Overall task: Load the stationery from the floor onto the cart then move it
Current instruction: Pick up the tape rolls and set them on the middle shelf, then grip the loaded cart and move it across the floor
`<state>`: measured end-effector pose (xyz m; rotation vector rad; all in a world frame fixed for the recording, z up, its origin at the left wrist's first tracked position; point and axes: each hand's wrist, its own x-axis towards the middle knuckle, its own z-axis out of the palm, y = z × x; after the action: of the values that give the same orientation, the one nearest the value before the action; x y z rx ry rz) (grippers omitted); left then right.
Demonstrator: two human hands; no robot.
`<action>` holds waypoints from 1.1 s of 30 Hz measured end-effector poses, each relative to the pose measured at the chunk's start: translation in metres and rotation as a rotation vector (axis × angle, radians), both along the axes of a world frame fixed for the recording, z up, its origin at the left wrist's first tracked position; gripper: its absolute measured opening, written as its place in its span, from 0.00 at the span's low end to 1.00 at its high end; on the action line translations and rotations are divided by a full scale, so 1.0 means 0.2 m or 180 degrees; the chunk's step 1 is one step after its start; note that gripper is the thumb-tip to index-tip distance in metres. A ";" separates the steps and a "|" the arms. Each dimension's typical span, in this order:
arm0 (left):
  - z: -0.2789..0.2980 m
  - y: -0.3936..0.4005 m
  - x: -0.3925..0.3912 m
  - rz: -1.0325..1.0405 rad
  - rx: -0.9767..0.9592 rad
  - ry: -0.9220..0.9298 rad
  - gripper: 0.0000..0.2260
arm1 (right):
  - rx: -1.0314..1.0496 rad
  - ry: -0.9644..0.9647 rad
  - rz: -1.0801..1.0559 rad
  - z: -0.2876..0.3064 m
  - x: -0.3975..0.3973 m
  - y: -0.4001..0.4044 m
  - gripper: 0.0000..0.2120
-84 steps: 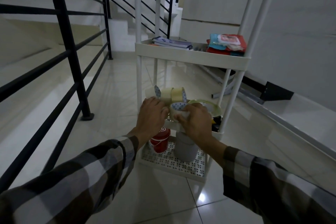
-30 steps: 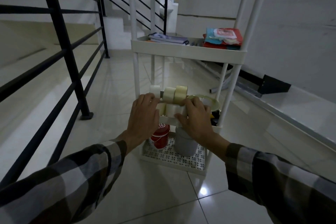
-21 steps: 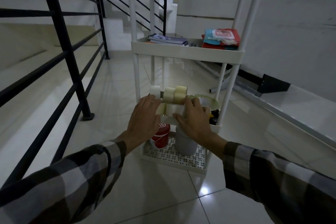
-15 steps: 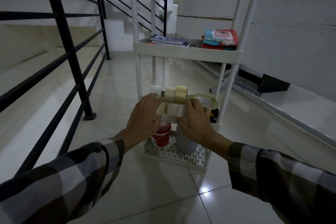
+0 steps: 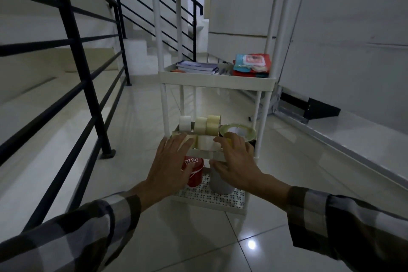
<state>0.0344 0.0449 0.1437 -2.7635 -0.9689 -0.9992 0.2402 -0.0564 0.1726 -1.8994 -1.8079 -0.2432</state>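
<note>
A white tiered cart (image 5: 217,83) stands on the tiled floor ahead of me. Its low shelf (image 5: 204,154) holds several pale tape rolls (image 5: 207,127) and a wide greenish tape roll (image 5: 239,132). My left hand (image 5: 170,162) lies flat with fingers spread over the shelf's front left rim. My right hand (image 5: 237,161) is spread too, fingertips on the front rolls, thumb in front of the rim. Neither hand holds anything. Notebooks (image 5: 196,67) and red and blue packs (image 5: 251,65) lie on the shelf above.
A red can (image 5: 195,172) and a grey container (image 5: 220,184) stand on the bottom shelf. A black railing (image 5: 88,86) runs along the left, with stairs behind it. A white wall and a low ledge (image 5: 344,139) bound the right side. Glossy tiles stretch ahead.
My fingers have gone from curled around the front tape rolls to stretched flat and apart. The view has tilted up, so the cart's top shelf now shows.
</note>
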 end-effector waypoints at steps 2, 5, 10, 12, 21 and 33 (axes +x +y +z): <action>0.03 -0.02 -0.01 -0.0023 -0.0016 -0.0057 0.28 | -0.0013 0.0028 0.0037 0.02 0.00 -0.03 0.31; 0.09 -0.03 -0.01 -0.0059 -0.0011 -0.0085 0.28 | -0.0037 0.0161 0.0074 0.05 -0.02 -0.07 0.34; 0.21 -0.04 0.02 -0.0187 -0.0020 -0.0151 0.28 | 0.0023 0.0351 0.0191 0.15 -0.04 -0.11 0.33; 0.27 -0.05 0.04 -0.0204 -0.0022 -0.0206 0.28 | 0.0096 0.0369 0.0246 0.19 -0.03 -0.11 0.31; 0.60 -0.14 0.08 -0.0031 -0.0630 -0.0957 0.25 | 0.0247 0.0170 0.0416 0.49 0.05 -0.12 0.29; 1.96 -0.50 -0.05 0.0741 -0.1652 -0.1144 0.24 | -0.0346 0.0791 0.0660 1.83 0.08 -0.40 0.25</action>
<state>0.0237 -0.0557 0.5357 -2.7865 -1.7834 -1.3994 0.2569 -0.1360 0.5380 -1.7083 -1.8585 0.1594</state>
